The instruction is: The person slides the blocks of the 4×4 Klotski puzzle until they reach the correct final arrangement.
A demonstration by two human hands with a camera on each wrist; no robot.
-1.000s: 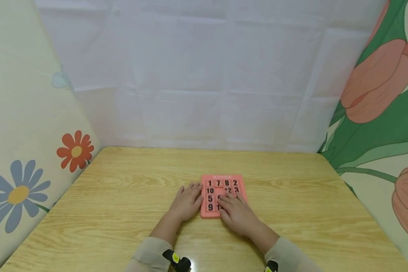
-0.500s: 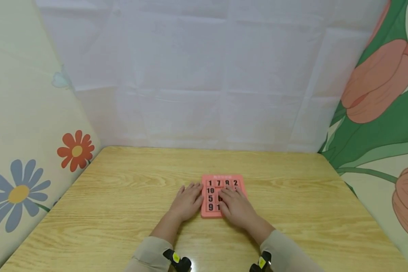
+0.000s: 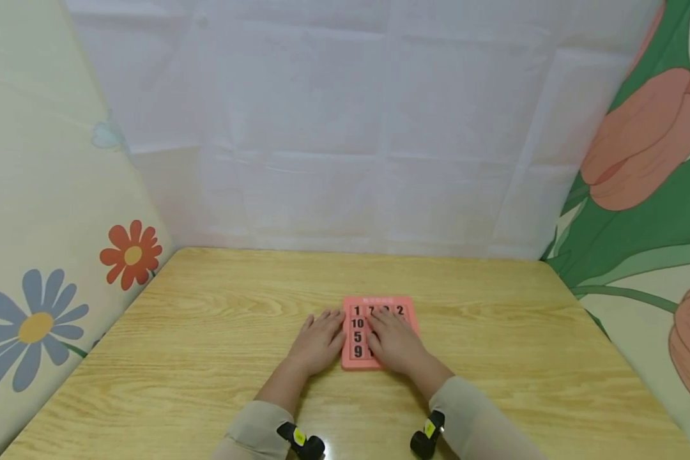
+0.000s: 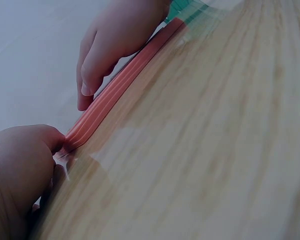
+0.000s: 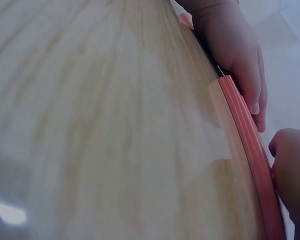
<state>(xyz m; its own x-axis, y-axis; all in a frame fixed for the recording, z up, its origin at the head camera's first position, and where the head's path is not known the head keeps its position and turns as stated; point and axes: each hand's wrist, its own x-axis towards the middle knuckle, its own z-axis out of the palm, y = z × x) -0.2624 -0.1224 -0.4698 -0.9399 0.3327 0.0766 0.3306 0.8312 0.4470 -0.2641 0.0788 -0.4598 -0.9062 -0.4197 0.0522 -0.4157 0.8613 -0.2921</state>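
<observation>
A pink sliding number puzzle [image 3: 358, 338] lies flat on the table in the head view, with black numbers on its tiles. My left hand [image 3: 317, 342] rests along its left side, fingers extended and fingertips at the frame's edge; the thumb meets the puzzle's edge in the left wrist view. My right hand [image 3: 399, 348] reaches over the puzzle, fingertips on the tiles near the top rows. It covers most of the middle and right-hand tiles, while 1, 10, 5, 9 and 2 still show. The right wrist view shows the puzzle's pink side [image 5: 250, 135] with my right thumb beside it.
The wood-grain table [image 3: 236, 287] backs onto a white cloth [image 3: 322, 128]. Flower-printed panels stand at left and right. Each wrist wears a small black camera, such as the left wrist camera [image 3: 307, 444], close over the table's near side.
My right hand has slid up and left across the puzzle, from the lower tiles to the upper rows. My left hand and the puzzle have stayed put.
</observation>
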